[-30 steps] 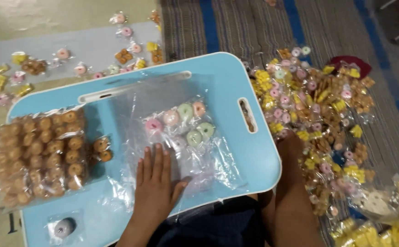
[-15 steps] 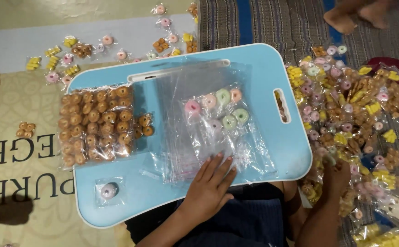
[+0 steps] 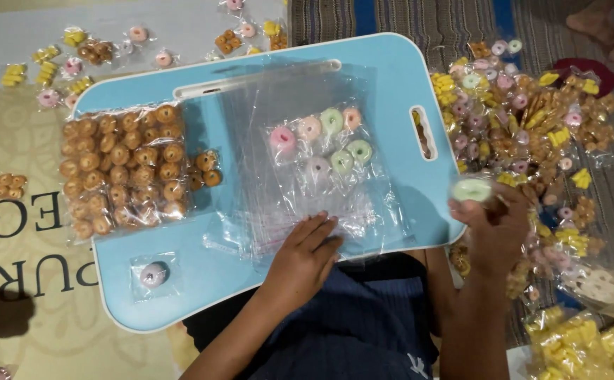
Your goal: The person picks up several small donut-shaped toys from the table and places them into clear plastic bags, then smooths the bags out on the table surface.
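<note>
Now right hand (image 3: 493,232) fingers pinch a green ring candy (image 3: 472,189); left hand (image 3: 307,252) spread flat.

Pretty even indoor light, slightly dim. The clear plastic bags (image 3: 300,148) catch soft glare, a dark shadow sits bottom left on the mat (image 3: 11,281), and the right hand (image 3: 493,225) looks motion-blurred.

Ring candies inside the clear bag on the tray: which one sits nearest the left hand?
The pale lilac ring candy, lowest in the clear bag; the pink and green ones lie farther from the left hand.

Pale green ring sweet (image 3: 472,189), fingertip-pinched
</note>
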